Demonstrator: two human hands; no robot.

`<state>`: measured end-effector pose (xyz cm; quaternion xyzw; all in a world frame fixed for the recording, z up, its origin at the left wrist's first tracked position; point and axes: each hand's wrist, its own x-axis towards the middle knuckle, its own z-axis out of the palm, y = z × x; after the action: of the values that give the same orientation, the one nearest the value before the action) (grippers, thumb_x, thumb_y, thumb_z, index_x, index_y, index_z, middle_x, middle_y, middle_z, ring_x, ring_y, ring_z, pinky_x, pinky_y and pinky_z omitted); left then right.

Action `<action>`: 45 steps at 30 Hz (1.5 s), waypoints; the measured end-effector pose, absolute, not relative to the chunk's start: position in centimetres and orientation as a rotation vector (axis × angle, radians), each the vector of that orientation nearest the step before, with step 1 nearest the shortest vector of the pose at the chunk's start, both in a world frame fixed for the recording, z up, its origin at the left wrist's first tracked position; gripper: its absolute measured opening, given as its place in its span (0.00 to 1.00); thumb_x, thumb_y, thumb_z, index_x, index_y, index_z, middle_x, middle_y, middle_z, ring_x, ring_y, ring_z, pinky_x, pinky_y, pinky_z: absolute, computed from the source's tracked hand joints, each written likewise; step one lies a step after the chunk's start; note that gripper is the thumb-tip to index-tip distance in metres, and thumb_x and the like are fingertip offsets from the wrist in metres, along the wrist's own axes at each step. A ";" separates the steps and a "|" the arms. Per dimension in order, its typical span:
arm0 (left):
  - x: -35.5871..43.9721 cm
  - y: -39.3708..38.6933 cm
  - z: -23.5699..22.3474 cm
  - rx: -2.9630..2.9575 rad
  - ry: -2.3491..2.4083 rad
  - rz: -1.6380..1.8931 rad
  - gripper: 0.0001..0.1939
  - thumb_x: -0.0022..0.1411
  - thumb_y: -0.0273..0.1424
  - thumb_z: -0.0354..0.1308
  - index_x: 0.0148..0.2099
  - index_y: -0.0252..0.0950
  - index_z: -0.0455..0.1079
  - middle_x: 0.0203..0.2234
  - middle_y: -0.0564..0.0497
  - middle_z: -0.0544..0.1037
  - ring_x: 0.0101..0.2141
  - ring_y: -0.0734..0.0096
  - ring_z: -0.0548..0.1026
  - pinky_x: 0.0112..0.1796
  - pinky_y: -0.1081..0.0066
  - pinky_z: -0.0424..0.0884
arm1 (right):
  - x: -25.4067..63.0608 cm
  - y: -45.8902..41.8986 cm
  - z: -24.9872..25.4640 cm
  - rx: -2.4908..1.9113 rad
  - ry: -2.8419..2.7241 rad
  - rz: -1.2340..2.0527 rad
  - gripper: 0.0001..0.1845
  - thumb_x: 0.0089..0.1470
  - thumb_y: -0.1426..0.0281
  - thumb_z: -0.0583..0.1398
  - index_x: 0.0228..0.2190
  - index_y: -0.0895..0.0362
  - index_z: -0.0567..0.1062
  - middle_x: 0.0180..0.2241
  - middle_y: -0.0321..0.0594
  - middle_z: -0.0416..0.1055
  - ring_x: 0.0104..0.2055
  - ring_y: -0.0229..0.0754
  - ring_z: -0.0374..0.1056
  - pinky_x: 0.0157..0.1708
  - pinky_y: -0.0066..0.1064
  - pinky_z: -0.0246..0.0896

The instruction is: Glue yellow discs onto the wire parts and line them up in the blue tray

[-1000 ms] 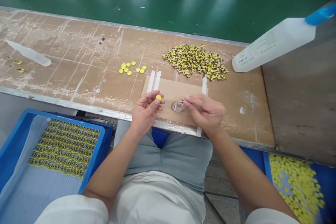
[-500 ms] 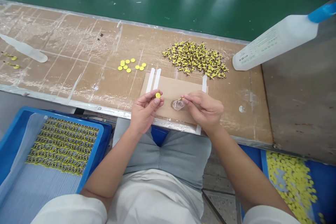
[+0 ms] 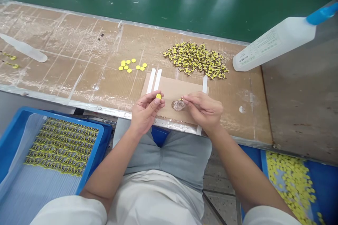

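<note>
Between thumb and fingers, my left hand pinches a small round yellow disc, its flat face turned up. My right hand is closed in a pinch on a tiny yellow-and-dark piece, mostly hidden by the fingertips. That piece sits over the rim of a small clear round dish, which rests on a cardboard sheet. Beyond my right hand lies a heap of small yellow-and-dark pieces. Several loose yellow discs lie beyond my left hand.
A white bottle with a blue cap leans at the right. White tape strips hold the sheet. At lower left a blue tray bears rows of yellow-and-dark pieces; at lower right are more yellow discs. A white strip lies far left.
Both hands keep nearly the same pose and hold. The view has shifted very slightly; nothing has been visibly let go or taken up.
</note>
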<state>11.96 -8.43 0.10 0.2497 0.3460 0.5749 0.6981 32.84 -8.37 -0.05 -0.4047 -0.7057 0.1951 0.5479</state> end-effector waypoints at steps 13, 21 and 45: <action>12.0 -8.4 0.3 0.542 0.824 1.277 0.16 0.52 0.32 0.76 0.44 0.38 0.82 0.41 0.48 0.83 0.35 0.76 0.81 0.42 0.76 0.77 | 33.4 -8.1 -0.3 -0.990 -1.699 0.202 0.12 0.58 0.75 0.67 0.42 0.48 0.82 0.35 0.40 0.81 0.36 0.45 0.77 0.38 0.39 0.76; 11.9 -8.4 0.0 0.547 0.815 1.256 0.16 0.53 0.32 0.76 0.46 0.38 0.82 0.41 0.47 0.84 0.34 0.76 0.81 0.43 0.75 0.78 | 33.2 -8.1 0.2 -1.008 -1.752 0.225 0.09 0.59 0.73 0.65 0.41 0.49 0.83 0.35 0.40 0.81 0.35 0.45 0.77 0.37 0.39 0.76; 12.4 -10.2 2.0 0.508 0.780 1.226 0.14 0.53 0.34 0.76 0.43 0.40 0.83 0.36 0.48 0.85 0.31 0.75 0.81 0.35 0.78 0.79 | 31.0 -10.7 2.2 -1.130 -1.064 0.773 0.10 0.53 0.66 0.73 0.38 0.52 0.84 0.36 0.40 0.82 0.36 0.45 0.81 0.39 0.33 0.82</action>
<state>12.44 -10.20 2.03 0.2295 0.3525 0.5543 0.7183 31.00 -10.66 2.22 -0.4967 -0.4678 0.3400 0.6472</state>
